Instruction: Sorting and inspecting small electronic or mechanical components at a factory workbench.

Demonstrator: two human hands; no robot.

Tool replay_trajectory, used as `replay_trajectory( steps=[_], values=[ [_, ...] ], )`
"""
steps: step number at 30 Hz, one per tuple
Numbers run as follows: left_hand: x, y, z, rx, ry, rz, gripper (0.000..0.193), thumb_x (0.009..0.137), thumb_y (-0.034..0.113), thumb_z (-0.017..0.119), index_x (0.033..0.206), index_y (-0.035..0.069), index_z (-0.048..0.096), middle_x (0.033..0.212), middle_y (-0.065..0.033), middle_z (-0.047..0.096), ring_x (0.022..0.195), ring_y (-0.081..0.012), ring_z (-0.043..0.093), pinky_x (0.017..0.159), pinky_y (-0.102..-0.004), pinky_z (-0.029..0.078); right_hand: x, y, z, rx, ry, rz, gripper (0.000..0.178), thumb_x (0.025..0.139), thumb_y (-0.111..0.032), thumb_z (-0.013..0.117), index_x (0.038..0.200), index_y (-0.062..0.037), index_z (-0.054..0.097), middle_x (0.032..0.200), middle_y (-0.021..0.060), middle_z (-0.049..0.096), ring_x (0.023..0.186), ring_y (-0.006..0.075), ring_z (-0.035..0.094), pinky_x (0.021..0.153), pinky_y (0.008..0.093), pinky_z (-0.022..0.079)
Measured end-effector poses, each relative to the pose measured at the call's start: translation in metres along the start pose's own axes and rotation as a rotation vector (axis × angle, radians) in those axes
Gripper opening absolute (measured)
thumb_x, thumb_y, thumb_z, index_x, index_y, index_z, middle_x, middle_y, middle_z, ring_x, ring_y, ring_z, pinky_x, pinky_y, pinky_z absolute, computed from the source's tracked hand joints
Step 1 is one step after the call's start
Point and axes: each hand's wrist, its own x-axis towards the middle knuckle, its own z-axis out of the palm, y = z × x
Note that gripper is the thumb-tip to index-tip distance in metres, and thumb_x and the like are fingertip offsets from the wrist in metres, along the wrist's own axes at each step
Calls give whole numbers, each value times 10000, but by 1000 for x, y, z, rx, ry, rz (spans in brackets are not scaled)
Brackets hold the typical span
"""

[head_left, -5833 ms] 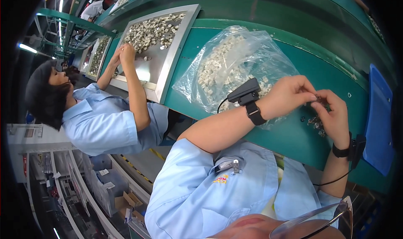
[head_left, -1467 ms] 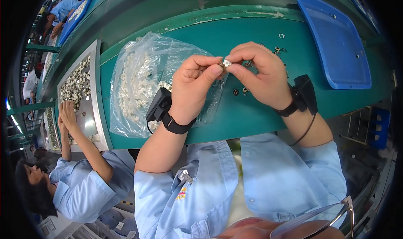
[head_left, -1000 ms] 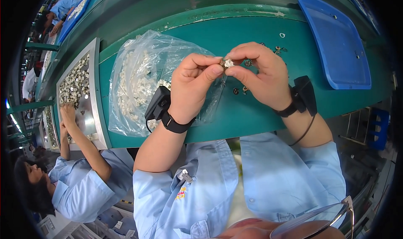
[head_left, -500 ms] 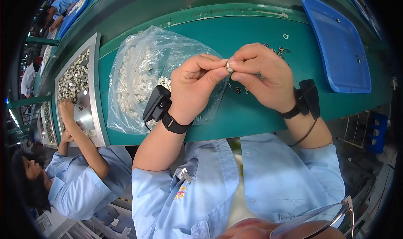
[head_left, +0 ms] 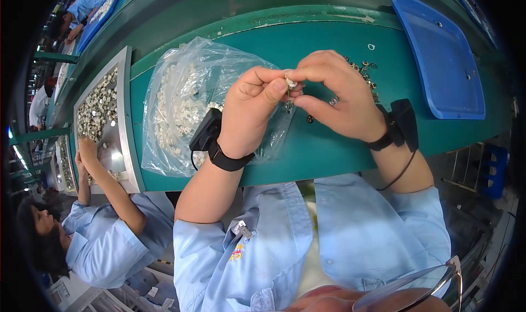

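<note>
Before my chest, both hands meet over the green bench around a small white part (head_left: 291,83) with a shiny face. My left hand (head_left: 251,108) is closed, pinching it between thumb and index finger. My right hand (head_left: 341,95) curls round the part from the other side; its index fingertip touches it, and the thumb sits a little lower. The fingers partly hide the part, so its exact kind cannot be made out. Beside my left hand lies a clear plastic bag (head_left: 176,106) of similar small white parts. Past my right hand are several small dark and brass-coloured pieces (head_left: 366,73).
A blue tray (head_left: 446,65) with a few tiny pieces stands at the right. A single white ring (head_left: 371,47) lies on the green bench (head_left: 329,158). To the left, a co-worker (head_left: 112,241) reaches into a metal-framed tray (head_left: 127,120) heaped with small parts.
My fingers have shifted slightly left and turned the white part, showing more of it. My right thumb has moved away from its index finger. The co-worker's hands have come together.
</note>
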Motion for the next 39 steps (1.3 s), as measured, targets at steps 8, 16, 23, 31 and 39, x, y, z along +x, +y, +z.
replay_trajectory(
  steps=[8,16,23,31,39],
  values=[
    [0,-1,-4,-182,-75,-184,156,889,142,536,970,9,537,940,-81,610,813,-111,558,753,-233,448,0,-2,1,-194,65,-87,298,632,-40,720,910,-53,612,812,50,580,782,239,540,726,334,427],
    [3,1,-4,-136,-57,-206,188,881,149,552,1009,14,527,945,-67,605,823,-103,554,753,-230,443,-2,-1,0,-190,32,-97,291,654,-16,705,929,-43,616,815,54,588,776,223,543,708,321,440],
    [4,22,-12,652,104,-62,175,834,150,605,953,24,581,923,-70,613,814,-141,573,745,-251,445,4,24,-40,190,629,410,235,882,-191,549,1000,10,581,865,26,591,777,112,531,713,242,435],
    [-1,22,-22,1569,-118,166,253,731,137,660,962,49,604,915,-131,586,797,-310,558,710,-364,453,-25,82,-152,871,1502,388,363,905,-309,487,1043,21,550,876,74,536,816,192,478,745,317,410],
    [-5,20,-23,1524,-129,-7,224,714,137,666,911,56,599,894,-121,580,809,-305,558,706,-384,445,-1,58,-76,381,402,600,272,875,-233,526,1014,-10,596,858,28,586,809,128,549,707,240,443]
  ],
)
